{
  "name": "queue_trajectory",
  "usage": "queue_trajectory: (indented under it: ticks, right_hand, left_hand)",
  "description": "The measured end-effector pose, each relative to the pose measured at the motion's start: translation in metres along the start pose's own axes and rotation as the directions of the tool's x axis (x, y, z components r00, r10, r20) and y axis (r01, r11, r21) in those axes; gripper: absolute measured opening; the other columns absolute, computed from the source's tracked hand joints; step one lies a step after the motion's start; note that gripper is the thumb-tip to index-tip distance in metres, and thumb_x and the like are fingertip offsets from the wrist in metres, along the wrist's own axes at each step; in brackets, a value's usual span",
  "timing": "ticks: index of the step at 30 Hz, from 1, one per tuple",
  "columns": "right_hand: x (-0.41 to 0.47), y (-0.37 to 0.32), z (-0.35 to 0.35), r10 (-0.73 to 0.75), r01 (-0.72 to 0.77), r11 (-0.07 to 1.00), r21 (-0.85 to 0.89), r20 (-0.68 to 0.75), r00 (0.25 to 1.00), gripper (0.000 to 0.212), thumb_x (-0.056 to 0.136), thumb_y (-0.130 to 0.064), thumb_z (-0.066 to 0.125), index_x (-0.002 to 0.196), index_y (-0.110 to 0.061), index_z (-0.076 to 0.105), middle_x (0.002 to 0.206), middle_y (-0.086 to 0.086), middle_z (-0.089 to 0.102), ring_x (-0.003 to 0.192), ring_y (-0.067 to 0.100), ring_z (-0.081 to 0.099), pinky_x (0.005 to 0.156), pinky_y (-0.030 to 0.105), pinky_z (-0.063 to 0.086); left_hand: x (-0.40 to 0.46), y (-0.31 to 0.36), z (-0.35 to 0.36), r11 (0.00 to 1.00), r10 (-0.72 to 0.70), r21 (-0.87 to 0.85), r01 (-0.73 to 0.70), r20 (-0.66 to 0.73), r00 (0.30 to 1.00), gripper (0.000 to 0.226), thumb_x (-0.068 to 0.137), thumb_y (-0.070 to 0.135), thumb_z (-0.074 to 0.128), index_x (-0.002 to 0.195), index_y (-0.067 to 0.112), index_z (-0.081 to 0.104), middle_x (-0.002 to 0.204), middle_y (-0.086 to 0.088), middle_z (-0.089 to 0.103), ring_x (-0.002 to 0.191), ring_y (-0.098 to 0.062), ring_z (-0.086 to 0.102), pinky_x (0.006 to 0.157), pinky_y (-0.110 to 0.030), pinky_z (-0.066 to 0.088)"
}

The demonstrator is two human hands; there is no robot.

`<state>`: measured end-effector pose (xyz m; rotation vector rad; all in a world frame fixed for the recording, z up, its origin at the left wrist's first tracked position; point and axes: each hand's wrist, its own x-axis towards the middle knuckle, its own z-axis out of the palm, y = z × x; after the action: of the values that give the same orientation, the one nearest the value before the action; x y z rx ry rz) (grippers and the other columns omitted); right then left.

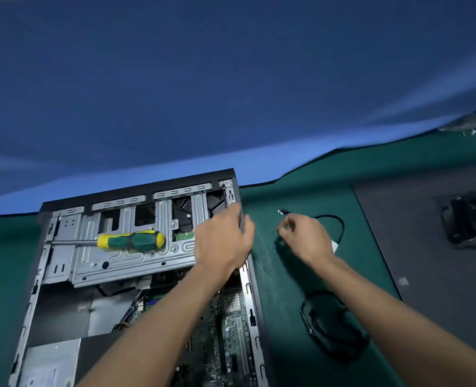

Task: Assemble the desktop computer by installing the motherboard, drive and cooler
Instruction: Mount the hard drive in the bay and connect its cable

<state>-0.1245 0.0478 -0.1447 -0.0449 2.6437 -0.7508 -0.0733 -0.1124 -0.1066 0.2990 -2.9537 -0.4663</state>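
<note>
- Computer case (63,275) lies on its side on the green bench (301,289), open face up, with the motherboard (228,331) already seated in its floor at the near right.
- Across the far end of the case sits the steel drive cage (119,261), a hard drive (185,219) showing through its right-hand bay; a yellow-and-green screwdriver (130,241) rests on top of it.
- Left hand (223,238) curls over the case's far right corner, gripping the cage edge.
- Right hand (305,237) hovers just right of the case, fingertips pinched together, seemingly on a small screw (283,211) from the loose few there; I can't quite tell.
- Black cables (329,325) lie right of the case; the cooler (471,222) sits well beyond.
- Sheet steel looks stiff and sharp-edged, so hold it by folded rims; the drive is dense and fragile, best taken by its sides; screws are tiny and slippery.
</note>
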Motion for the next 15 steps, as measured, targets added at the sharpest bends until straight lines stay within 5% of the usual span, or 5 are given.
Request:
queue_trajectory:
  ticks: [5,15]
  right_hand:
    - [0.040,0.011,0.012,-0.086,0.062,0.968,-0.244,-0.087,0.993,0.025,0.094,-0.025,0.050,0.116,-0.023,0.063,0.113,0.002,0.059,0.099,0.028,0.058,0.068,0.030,0.034]
    - [0.083,0.006,0.014,-0.302,0.300,0.760,-0.576,0.096,0.948,0.023,0.094,-0.014,0.048,0.116,-0.014,0.057,0.116,0.005,0.053,0.109,0.024,0.047,0.072,0.031,0.040]
  left_hand:
    - [0.000,0.001,0.001,1.000,-0.009,-0.002,0.009,-0.009,1.000,0.025,0.086,0.036,0.036,0.067,0.021,0.033,0.051,0.010,0.029,0.042,-0.018,0.037,0.045,-0.025,0.020]
    - [0.000,0.000,0.002,0.998,-0.069,-0.006,0.069,0.044,0.997,0.030,0.087,0.032,0.046,0.066,0.021,0.028,0.048,0.007,0.030,0.040,-0.008,0.027,0.045,-0.022,0.012]
